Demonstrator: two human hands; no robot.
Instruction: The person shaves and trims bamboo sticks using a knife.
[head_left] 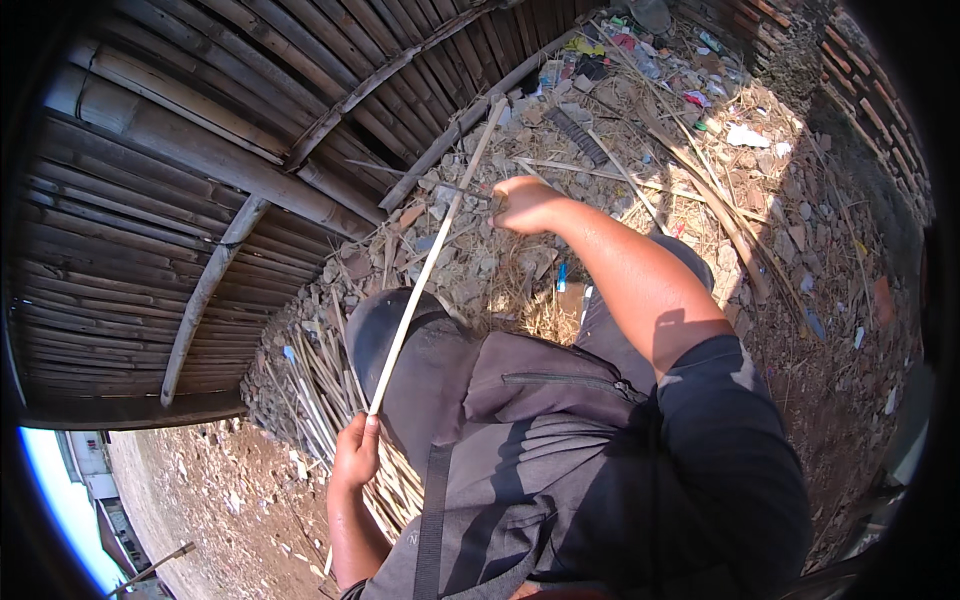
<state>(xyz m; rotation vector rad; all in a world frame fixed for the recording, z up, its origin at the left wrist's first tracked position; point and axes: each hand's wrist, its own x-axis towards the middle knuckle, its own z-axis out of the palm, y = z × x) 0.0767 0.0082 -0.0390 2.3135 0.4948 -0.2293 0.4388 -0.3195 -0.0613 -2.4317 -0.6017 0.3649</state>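
Observation:
My left hand (357,450) is closed around the near end of a long thin bamboo strip (432,255), which runs up and away toward the bamboo wall. My right hand (527,205) reaches out over the stony ground, fingers closed near a thin dark tool (440,183) that crosses the strip; what it grips is too small to tell for sure. A bundle of thin pale bamboo splints (330,395) lies on the ground beside my left knee.
A woven bamboo wall (200,180) with thick crossbars fills the left. Rubble, straw, loose sticks and litter (680,120) cover the ground ahead. A brick wall (860,110) stands far right. My grey trousers and dark sleeve fill the lower middle.

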